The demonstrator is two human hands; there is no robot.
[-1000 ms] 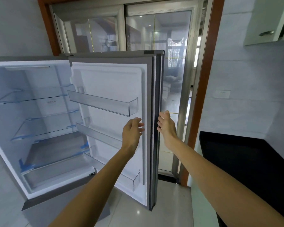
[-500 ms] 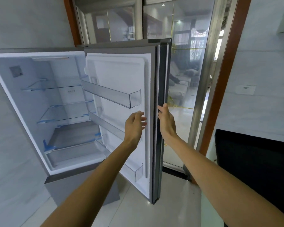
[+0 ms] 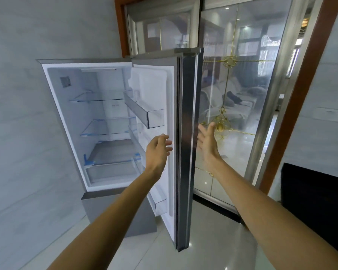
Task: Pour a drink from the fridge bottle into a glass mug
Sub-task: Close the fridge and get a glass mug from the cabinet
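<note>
Right now the fridge door [image 3: 185, 133] stands swung wide, edge-on to the camera, and it is the landmark for everything else. Left hand [image 3: 158, 151] hovers on the door's inner-liner side, fingers loosely curled and slightly apart, holding nothing. Right hand [image 3: 208, 142] sits on the door's outer side, palm flat, fingers spread, also gripping nothing; it looks just off the metal skin, though blur makes contact hard to call. Left of the door, the fridge cabinet [image 3: 105, 123] shows bare glass shelves, and the upper door bin [image 3: 144, 112] looks bare too. No bottle and no glass mug is visible anywhere (lower door bins are partly hidden by the left arm).

Step in hand, by my read: the door is open, so find the bottle. Best to let the door rest, lean in and check the lower door bins and the bottom drawer before reaching, then grab the bottle by its body with one hand.
</note>
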